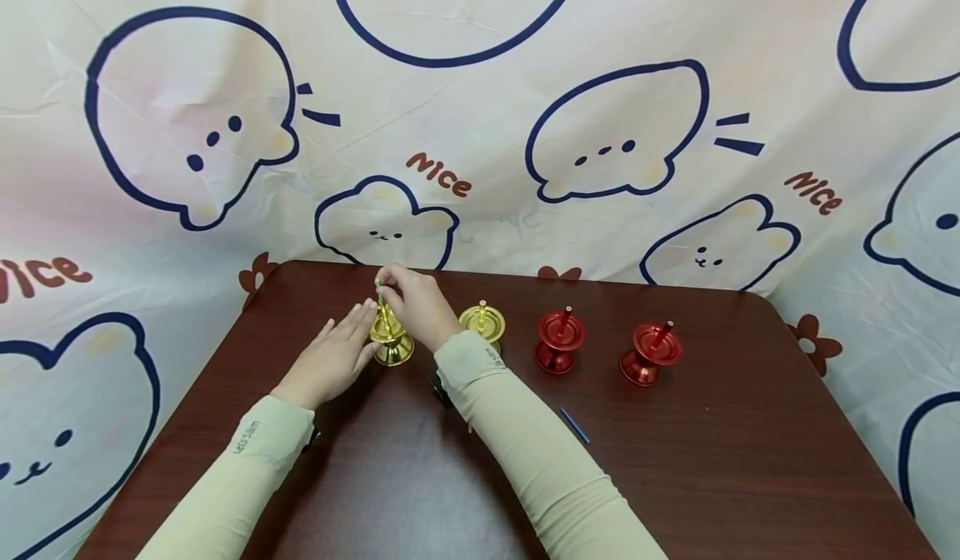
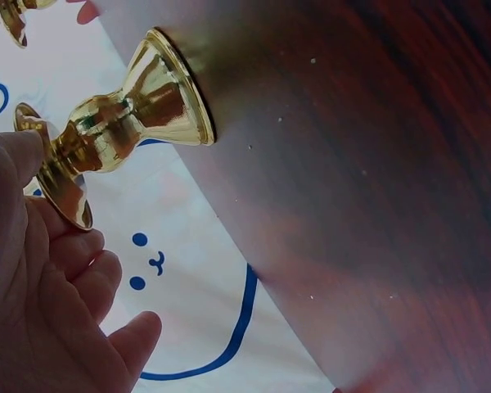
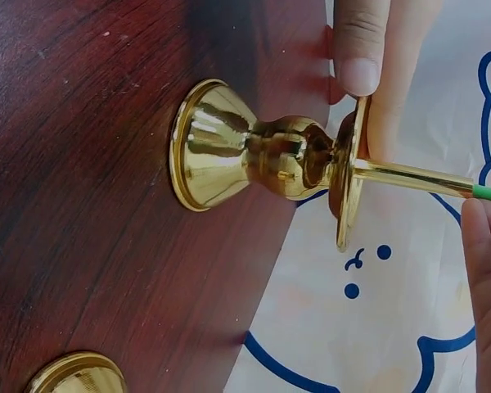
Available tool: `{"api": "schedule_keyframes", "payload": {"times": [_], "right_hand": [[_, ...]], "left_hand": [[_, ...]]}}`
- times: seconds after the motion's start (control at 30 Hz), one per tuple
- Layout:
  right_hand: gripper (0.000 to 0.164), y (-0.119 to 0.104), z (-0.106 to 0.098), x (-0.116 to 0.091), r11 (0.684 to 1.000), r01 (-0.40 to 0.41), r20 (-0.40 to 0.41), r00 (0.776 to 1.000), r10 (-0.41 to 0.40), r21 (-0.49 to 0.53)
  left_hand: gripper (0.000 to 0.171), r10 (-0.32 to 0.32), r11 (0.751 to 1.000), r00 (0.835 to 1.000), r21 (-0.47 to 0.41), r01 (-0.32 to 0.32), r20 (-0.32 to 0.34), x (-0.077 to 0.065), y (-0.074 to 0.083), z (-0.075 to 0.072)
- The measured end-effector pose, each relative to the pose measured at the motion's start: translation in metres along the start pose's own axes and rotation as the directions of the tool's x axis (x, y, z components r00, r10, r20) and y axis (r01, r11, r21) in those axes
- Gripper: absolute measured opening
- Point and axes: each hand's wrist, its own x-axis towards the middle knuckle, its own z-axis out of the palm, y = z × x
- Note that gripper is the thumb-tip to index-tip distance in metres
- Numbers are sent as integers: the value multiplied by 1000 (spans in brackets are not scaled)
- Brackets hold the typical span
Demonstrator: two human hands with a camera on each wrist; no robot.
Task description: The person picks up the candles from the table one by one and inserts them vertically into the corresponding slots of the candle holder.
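Observation:
A gold candle holder (image 1: 392,346) stands upright at the table's left, with a round dish and a thin tube on top. At the dish rim, my left hand (image 1: 330,364) pinches the holder between thumb and fingers; its thumb (image 3: 360,74) shows in the right wrist view. Above the dish, my right hand (image 1: 420,303) holds a thin green stick (image 3: 490,194) at the tip of the gold tube (image 3: 417,178). The stick lines up with the tube, and fingers cover most of it.
Another gold holder (image 1: 486,320) stands just right of my right hand, partly hidden by it. Two red holders (image 1: 560,342) (image 1: 649,354) stand farther right. A thin blue stick (image 1: 574,425) lies on the brown table (image 1: 750,460). Behind hangs a printed cloth (image 1: 495,127).

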Motion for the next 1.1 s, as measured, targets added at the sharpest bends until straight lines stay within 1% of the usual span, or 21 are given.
{"api": "schedule_keyframes", "payload": {"times": [0.27, 0.43, 0.63, 0.83, 0.97, 1.1], "right_hand": [[10, 1, 1, 1, 1000, 16, 10, 1000, -16, -8], [9, 1, 2, 0, 1000, 21, 2, 1000, -21, -11], [9, 1, 3, -2, 999, -16, -23, 1000, 17, 32], [13, 3, 6, -4, 996, -66, -13, 998, 67, 60], [15, 4, 5, -5, 996, -69, -15, 997, 70, 64], [17, 3, 2, -7, 996, -53, -27, 998, 55, 73]], "left_hand": [[64, 1, 1000, 1000, -3, -1, -1, 0, 1, -2], [64, 1, 1000, 1000, -2, -1, 0, -1, 0, -2], [64, 10, 1000, 1000, 0, -10, 2, 0, 0, -1], [64, 11, 1000, 1000, 6, -11, 10, 0, -1, 0], [63, 11, 1000, 1000, 6, -11, 6, 0, -1, 0], [64, 8, 1000, 1000, 6, -8, 6, 0, -1, 0]]}}
